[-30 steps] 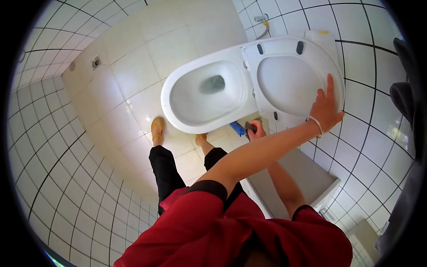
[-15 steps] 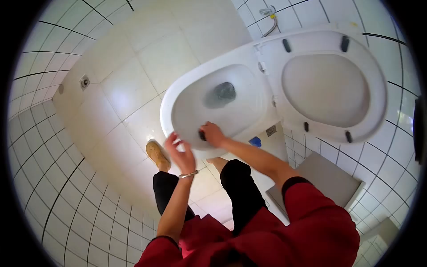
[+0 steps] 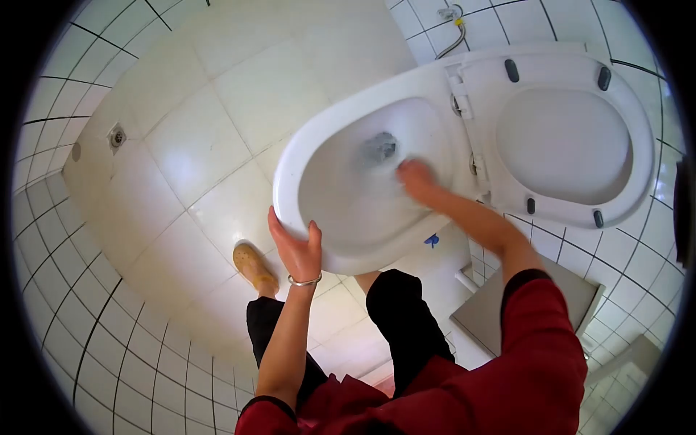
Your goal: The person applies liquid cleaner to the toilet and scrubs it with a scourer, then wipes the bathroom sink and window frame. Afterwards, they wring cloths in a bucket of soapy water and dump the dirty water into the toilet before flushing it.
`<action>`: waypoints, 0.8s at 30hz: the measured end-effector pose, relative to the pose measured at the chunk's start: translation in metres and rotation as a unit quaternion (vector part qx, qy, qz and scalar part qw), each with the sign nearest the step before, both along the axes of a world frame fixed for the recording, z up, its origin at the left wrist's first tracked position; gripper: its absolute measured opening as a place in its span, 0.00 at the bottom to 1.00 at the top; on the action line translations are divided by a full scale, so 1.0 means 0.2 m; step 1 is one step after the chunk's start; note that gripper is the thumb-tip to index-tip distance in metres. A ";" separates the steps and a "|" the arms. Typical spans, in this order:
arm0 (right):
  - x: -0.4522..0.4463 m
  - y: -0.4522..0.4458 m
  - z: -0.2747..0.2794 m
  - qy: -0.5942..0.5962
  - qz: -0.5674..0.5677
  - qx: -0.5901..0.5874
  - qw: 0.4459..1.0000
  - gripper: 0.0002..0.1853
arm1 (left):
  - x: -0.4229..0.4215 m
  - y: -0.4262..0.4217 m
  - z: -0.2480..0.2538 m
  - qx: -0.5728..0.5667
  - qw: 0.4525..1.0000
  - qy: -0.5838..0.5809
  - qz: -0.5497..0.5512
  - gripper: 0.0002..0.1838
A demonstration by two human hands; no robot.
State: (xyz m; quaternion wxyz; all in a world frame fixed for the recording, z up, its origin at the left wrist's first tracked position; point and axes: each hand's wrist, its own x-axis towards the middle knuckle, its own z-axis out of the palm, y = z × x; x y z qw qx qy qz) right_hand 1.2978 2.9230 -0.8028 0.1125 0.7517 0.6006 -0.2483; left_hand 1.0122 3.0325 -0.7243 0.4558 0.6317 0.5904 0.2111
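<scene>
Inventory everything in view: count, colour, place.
Ceramic toilet bowl: one, white, centre
Water: one pool, grey, bowl
Raised oval seat: one, white, right
Oval pads: four, grey, seat
Lid: one, white, behind seat
Metal hose: one, silvery, top wall
Floor drain: one, metallic, upper left
Small object: one, blue, beside bowl
Boxlike shapes: two, greyish, lower right
Square tiles: many, white walls, cream floor
Unclear item: one, dark, right edge
Shoe: one, tan, left floor
Bracelet: one, silvery, left wrist
Trousers: one pair, black, bottom
Top: one, red, bottom
Left hand: one, bare, bowl's rim
Right hand: one, blurred, over bowl
</scene>
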 end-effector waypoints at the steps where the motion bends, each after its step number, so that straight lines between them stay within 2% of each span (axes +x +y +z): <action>1: 0.13 0.06 0.07 -0.040 0.032 -0.011 0.999 0.05 | -0.01 0.00 0.01 -0.002 1.000 -0.004 0.003 0.38; 2: 0.23 0.14 0.04 -0.091 0.128 0.016 0.988 0.04 | -0.03 0.01 0.03 -0.006 1.000 -0.008 0.008 0.38; 3: 0.22 0.33 0.20 -0.054 0.118 0.123 0.984 0.04 | -0.04 0.01 0.04 -0.011 1.000 -0.011 0.014 0.38; 4: 0.24 0.42 0.20 -0.073 0.134 0.186 0.971 0.04 | -0.05 0.02 0.05 -0.012 1.000 -0.015 0.017 0.38; 6: 0.20 0.31 0.26 -0.134 0.085 0.126 0.979 0.04 | -0.07 0.05 0.06 0.026 0.999 -0.022 -0.002 0.39; 7: 0.13 0.07 0.19 -0.163 0.057 0.192 0.966 0.04 | -0.09 0.05 0.08 0.024 0.999 -0.026 0.001 0.39; 9: 0.09 -0.04 0.20 -0.191 0.031 0.255 0.947 0.03 | -0.14 0.05 0.12 -0.035 0.998 -0.049 -0.037 0.39; 12: 0.15 0.36 0.50 -0.158 0.093 -0.009 0.983 0.11 | -0.16 0.05 0.14 -0.029 0.997 -0.065 -0.037 0.39; 13: 0.14 0.29 0.51 -0.223 0.142 -0.014 0.964 0.10 | -0.16 0.04 0.13 -0.031 0.997 -0.067 -0.035 0.39; 16: 0.00 -0.04 0.42 -0.288 0.207 0.001 0.935 0.05 | -0.15 0.04 0.10 -0.006 0.997 -0.062 -0.041 0.40; 17: 0.07 0.05 0.39 -0.253 0.127 -0.038 0.958 0.04 | -0.16 0.05 0.10 -0.015 0.998 -0.054 -0.029 0.40; 19: 0.14 0.27 0.38 -0.237 0.152 -0.037 0.959 0.05 | -0.14 0.06 0.08 -0.024 0.999 -0.048 -0.007 0.40; 20: 0.17 0.34 0.38 -0.218 0.175 -0.034 0.960 0.06 | -0.12 0.07 0.06 0.009 0.999 -0.040 0.001 0.40; 21: 0.12 0.30 0.38 -0.258 0.147 -0.031 0.954 0.06 | -0.13 0.07 0.05 0.041 0.999 -0.029 0.001 0.40; 24: 0.04 -0.02 0.26 -0.259 0.128 -0.049 0.956 0.04 | -0.17 0.05 0.04 0.007 1.000 -0.027 -0.007 0.39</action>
